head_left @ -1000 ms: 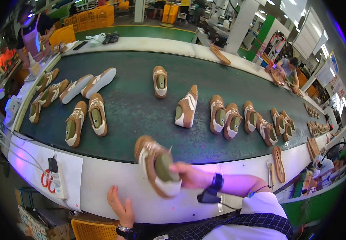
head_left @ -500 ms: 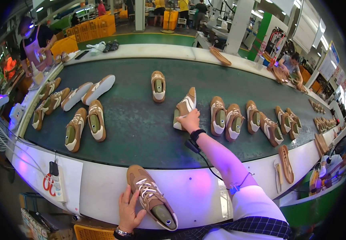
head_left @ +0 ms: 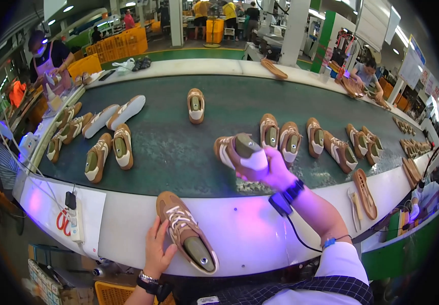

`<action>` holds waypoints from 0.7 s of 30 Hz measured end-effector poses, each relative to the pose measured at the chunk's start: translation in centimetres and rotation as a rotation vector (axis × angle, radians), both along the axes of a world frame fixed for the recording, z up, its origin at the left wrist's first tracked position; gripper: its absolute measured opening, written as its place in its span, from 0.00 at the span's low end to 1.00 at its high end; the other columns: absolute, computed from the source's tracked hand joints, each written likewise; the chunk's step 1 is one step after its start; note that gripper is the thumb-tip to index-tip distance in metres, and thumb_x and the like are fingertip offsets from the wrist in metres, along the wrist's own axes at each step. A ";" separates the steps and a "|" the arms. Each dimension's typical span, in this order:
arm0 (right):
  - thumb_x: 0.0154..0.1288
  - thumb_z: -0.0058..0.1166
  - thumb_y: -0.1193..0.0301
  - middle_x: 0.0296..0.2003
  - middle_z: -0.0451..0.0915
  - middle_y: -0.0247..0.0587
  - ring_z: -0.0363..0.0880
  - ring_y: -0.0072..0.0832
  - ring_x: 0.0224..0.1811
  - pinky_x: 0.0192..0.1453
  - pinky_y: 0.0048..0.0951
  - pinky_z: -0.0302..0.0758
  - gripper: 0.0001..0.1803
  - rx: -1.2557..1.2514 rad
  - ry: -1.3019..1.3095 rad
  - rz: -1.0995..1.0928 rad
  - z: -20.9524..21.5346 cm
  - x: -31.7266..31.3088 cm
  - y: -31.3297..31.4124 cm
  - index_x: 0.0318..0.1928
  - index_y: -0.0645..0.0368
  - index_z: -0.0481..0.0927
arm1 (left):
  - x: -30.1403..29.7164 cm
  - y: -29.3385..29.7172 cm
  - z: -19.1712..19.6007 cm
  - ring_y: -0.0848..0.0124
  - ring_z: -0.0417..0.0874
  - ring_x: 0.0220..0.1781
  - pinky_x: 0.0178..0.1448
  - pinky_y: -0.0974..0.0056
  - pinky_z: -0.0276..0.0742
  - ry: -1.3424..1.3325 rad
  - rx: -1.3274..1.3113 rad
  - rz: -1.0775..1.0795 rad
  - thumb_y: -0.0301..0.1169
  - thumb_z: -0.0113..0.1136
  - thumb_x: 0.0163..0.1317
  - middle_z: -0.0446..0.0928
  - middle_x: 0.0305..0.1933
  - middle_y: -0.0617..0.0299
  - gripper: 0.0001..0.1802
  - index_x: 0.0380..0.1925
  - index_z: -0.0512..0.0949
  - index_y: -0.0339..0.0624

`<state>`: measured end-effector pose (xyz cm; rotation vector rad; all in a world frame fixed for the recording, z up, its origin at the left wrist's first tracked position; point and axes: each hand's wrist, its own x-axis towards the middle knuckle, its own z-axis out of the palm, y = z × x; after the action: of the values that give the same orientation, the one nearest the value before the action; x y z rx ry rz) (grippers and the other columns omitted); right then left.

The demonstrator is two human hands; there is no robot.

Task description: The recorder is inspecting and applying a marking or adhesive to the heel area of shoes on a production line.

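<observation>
Partly hidden: heel end of the lifted shoe [head_left: 240,151], wrapped by the right hand [head_left: 270,170]; fingers curled around its white sole, thumb side out of sight. Held tilted above the near edge of the green belt [head_left: 179,162], toe pointing left. Hard to make out: far-right shoes, squeezed and bent by the lens rim.

Second brown shoe [head_left: 186,231] lying on the white surface [head_left: 250,234], toe away, grey last showing at the heel. Left hand [head_left: 157,249] flat against its left side, fingers spread loosely along the upper, thumb touching near the heel; not gripping.

Counted on the belt: one lone shoe [head_left: 196,105] at centre, roughly eight on the left, about seven in a row on the right. Loose soles [head_left: 364,185] on the right surface, number unclear. Red-handled scissors [head_left: 63,222] at lower left.
</observation>
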<state>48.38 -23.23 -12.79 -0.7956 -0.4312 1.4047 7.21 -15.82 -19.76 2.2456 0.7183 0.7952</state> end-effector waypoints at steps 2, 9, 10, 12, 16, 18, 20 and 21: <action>0.62 0.40 0.54 0.58 0.72 0.61 0.76 0.61 0.54 0.53 0.55 0.76 0.37 0.030 0.113 0.110 0.4 -3.7 -4.0 0.67 0.65 0.63 | 0.1 -0.1 -0.1 0.46 0.63 0.69 0.71 0.49 0.57 -0.013 0.027 -0.008 0.52 0.54 0.62 0.57 0.72 0.41 0.38 0.67 0.65 0.41; 0.67 0.52 0.66 0.60 0.70 0.50 0.69 0.39 0.65 0.69 0.36 0.65 0.28 -0.133 -0.964 -0.270 -4.7 -14.6 -12.7 0.64 0.66 0.63 | 0.0 -1.1 -0.6 0.48 0.64 0.70 0.73 0.54 0.57 -0.133 -0.002 -0.046 0.50 0.53 0.64 0.62 0.70 0.41 0.38 0.67 0.63 0.35; 0.66 0.54 0.65 0.61 0.68 0.52 0.66 0.39 0.66 0.69 0.36 0.64 0.31 -0.093 -0.919 -0.277 -5.2 -15.4 -13.4 0.65 0.66 0.62 | -0.2 -1.7 -0.5 0.49 0.64 0.70 0.73 0.54 0.56 -0.187 -0.037 -0.041 0.50 0.53 0.64 0.62 0.70 0.41 0.39 0.67 0.62 0.34; 0.65 0.58 0.63 0.64 0.64 0.54 0.62 0.41 0.69 0.69 0.36 0.63 0.36 -0.065 -0.833 -0.298 -5.6 -16.3 -14.6 0.66 0.66 0.58 | -0.5 -3.6 -0.8 0.53 0.63 0.71 0.74 0.57 0.54 -0.287 -0.125 -0.053 0.50 0.53 0.64 0.63 0.70 0.43 0.41 0.68 0.60 0.32; 0.57 0.66 0.56 0.66 0.58 0.58 0.57 0.45 0.72 0.72 0.40 0.57 0.51 0.019 -0.778 -0.180 -4.6 -18.3 -17.6 0.70 0.66 0.50 | -0.2 -7.4 -0.9 0.52 0.59 0.73 0.76 0.55 0.50 -0.326 -0.093 -0.041 0.56 0.57 0.60 0.59 0.71 0.41 0.47 0.69 0.58 0.32; 0.53 0.68 0.57 0.66 0.59 0.59 0.57 0.46 0.71 0.72 0.41 0.57 0.54 0.113 -1.037 -0.150 -4.3 -19.6 -17.8 0.70 0.68 0.49 | 0.2 -8.7 -0.9 0.50 0.53 0.75 0.76 0.53 0.48 -0.318 -0.104 -0.021 0.58 0.64 0.53 0.51 0.72 0.39 0.54 0.70 0.56 0.34; 0.48 0.70 0.59 0.64 0.60 0.61 0.61 0.48 0.68 0.71 0.40 0.59 0.57 0.192 -1.283 -0.194 -4.2 -20.7 -17.8 0.69 0.72 0.48 | 1.1 -9.8 -0.8 0.49 0.51 0.76 0.76 0.52 0.48 -0.312 -0.040 0.007 0.57 0.68 0.50 0.47 0.73 0.39 0.57 0.71 0.53 0.36; 0.48 0.70 0.58 0.64 0.61 0.62 0.61 0.48 0.68 0.71 0.40 0.59 0.57 0.153 -1.266 -0.203 -4.3 -21.1 -17.7 0.69 0.71 0.48 | 1.5 -10.2 -0.8 0.48 0.49 0.76 0.76 0.52 0.48 -0.313 -0.009 0.021 0.56 0.70 0.49 0.45 0.73 0.38 0.58 0.72 0.52 0.37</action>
<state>27.27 -40.93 -17.13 -1.4951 -1.3491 0.5119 8.69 -26.02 -20.53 2.0435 0.5932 1.1199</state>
